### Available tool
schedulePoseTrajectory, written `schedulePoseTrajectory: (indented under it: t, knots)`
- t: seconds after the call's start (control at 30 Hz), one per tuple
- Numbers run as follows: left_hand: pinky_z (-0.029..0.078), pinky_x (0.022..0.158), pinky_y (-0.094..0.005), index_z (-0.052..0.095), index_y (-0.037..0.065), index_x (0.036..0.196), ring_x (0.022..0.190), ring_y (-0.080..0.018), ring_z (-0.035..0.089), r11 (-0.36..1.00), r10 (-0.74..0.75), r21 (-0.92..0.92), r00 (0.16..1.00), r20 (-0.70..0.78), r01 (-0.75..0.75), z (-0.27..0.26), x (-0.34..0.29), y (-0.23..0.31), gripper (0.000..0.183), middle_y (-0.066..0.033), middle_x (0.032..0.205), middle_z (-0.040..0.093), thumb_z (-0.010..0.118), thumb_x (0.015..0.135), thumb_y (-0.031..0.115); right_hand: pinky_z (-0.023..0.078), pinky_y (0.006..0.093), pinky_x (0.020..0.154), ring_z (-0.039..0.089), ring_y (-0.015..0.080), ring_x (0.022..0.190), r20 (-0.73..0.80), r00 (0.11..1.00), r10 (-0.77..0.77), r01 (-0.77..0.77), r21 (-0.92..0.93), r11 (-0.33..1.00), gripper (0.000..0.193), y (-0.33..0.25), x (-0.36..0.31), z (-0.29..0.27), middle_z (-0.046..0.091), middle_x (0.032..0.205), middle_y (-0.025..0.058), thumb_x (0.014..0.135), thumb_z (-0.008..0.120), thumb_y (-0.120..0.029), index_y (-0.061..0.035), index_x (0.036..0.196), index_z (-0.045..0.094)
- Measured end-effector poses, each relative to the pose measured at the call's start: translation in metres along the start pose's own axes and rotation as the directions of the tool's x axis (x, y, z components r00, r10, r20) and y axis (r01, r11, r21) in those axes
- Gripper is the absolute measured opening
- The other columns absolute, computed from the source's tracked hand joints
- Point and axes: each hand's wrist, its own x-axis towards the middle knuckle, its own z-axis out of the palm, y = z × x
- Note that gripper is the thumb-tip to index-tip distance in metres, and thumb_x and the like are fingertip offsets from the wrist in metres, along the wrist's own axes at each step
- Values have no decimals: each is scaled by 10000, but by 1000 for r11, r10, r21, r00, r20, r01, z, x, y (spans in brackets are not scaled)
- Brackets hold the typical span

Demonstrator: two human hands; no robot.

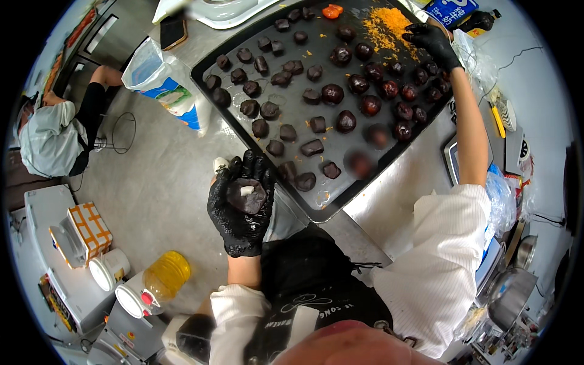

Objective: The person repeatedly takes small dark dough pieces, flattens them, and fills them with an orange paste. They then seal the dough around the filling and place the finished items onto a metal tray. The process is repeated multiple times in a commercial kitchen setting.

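Note:
On the upturned palm of my left hand (243, 210), in a black glove, lies a flattened dark dough disc (255, 199). A small white piece (246, 191) sits in the middle of the disc. My right hand (433, 45), also gloved in black, reaches to the far right of a large dark baking tray (207, 71). Its fingers are stretched apart at the edge of a heap of orange shreds (387, 25). Several matte dark dough lumps (281, 79) fill the tray's left part. Shiny dark red-brown balls (371, 105) lie in its right part.
A bright orange lump (332, 11) lies at the tray's far edge. Left of the tray are a phone (174, 30) and an opened plastic bag (167, 85). Another person (52, 143) sits at far left. A yellow oil jug (165, 275) stands at lower left; a scale (451, 159) is at right.

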Motion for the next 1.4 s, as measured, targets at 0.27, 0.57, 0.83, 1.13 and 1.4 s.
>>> schedulePoseTrajectory:
  t: [0.27, 0.57, 0.83, 1.13, 1.4]
  knots:
    - [342, 1077, -477, 432, -1, 1307, 1272, -344, 438, 964, -75, -239, 982, 171, 115, 2, 3, 9, 476, -210, 1357, 464, 547, 908, 232, 488, 247, 800, 627, 133, 897, -147, 989, 32, -38, -40, 998, 412, -45, -25, 26, 674, 1008, 87, 818, 715, -202, 44, 1135, 624]
    - [311, 1102, -472, 352, -42, 1361, 1331, -372, 361, 944, -10, -306, 937, 350, 124, -9, -16, 27, 537, -245, 1419, 378, 461, 940, 273, 519, 238, 760, 639, 115, 853, 364, 923, -128, 59, 196, 979, 243, -262, -158, 184, 687, 970, 67, 812, 717, -83, -34, 1046, 673]
    - [428, 1006, -388, 467, -69, 1275, 1175, -293, 522, 975, 112, -224, 892, 438, -12, -47, -56, 64, 525, -199, 1283, 524, 408, 960, 348, 526, 310, 708, 660, 205, 824, 486, 693, -533, 444, 296, 846, 280, -318, -227, 322, 670, 917, 108, 726, 728, -22, -64, 999, 681]
    - [376, 1064, -382, 432, -91, 1303, 1216, -305, 491, 935, 302, -275, 908, 291, -223, -93, -83, 116, 479, -219, 1316, 497, 348, 961, 233, 533, 338, 723, 663, 299, 843, 553, 530, -643, 701, 140, 699, 299, -357, -255, 389, 671, 942, 144, 722, 688, 32, -62, 1006, 689]
    - [510, 870, -283, 503, -89, 1230, 1005, -222, 618, 689, 626, 202, 712, 318, -696, -119, -87, 131, 398, -171, 1176, 602, 349, 973, 173, 510, 330, 670, 647, 285, 765, 536, 555, -636, 704, 104, 702, 235, -380, -259, 437, 653, 850, 140, 701, 665, 89, -36, 898, 690]
